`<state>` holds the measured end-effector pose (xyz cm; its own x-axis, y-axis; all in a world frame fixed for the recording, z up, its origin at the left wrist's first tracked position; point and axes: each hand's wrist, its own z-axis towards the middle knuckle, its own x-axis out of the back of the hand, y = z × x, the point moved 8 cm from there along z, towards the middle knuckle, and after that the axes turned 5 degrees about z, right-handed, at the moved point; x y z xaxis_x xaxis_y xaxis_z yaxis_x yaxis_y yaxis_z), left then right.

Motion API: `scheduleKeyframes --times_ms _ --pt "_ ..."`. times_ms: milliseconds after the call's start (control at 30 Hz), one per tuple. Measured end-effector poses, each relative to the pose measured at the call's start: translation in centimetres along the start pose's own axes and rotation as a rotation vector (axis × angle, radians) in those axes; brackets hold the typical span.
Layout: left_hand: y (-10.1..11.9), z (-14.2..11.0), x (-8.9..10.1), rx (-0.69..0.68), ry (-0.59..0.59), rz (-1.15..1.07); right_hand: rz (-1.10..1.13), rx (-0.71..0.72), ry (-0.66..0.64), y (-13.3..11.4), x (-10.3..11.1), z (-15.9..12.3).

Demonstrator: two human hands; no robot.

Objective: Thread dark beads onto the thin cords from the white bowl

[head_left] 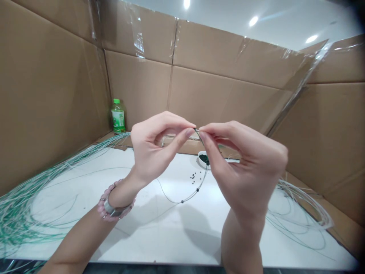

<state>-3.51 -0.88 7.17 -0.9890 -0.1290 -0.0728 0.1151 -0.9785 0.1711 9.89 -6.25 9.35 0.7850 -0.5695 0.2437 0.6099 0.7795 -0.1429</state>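
In the middle of the head view, my left hand (155,146) and my right hand (242,160) are raised above the table with their fingertips almost meeting. Thumb and forefinger of my left hand pinch a tiny dark piece that looks like a bead (195,129), mostly hidden by the fingertips. My right hand pinches a thin cord (200,137) right beside it. Below my right hand the doubled cord hangs in a curve, with dark beads (197,190) spaced along it. From there a single strand runs left behind my left wrist.
Loose black beads (193,177) lie on the white table (159,236) near a white bowl (201,163) of dark beads. Green and white cords (31,205) spread at left; more coiled cords (310,205) lie at right. A green bottle (118,118) stands by the cardboard walls (222,91).
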Motion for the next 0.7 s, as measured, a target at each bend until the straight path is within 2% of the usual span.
scheduleKeyframes --times_ms 133,300,700 --pt "-0.13 -0.17 -0.46 0.031 -0.028 -0.029 -0.011 0.004 0.019 -0.20 0.03 -0.03" --pt "-0.32 -0.33 -0.60 0.088 0.003 -0.074 0.030 -0.017 0.064 -0.02 0.09 -0.02" --pt "-0.39 -0.41 -0.55 0.102 0.002 -0.077 -0.012 0.015 0.074 -0.09 0.12 -0.01"
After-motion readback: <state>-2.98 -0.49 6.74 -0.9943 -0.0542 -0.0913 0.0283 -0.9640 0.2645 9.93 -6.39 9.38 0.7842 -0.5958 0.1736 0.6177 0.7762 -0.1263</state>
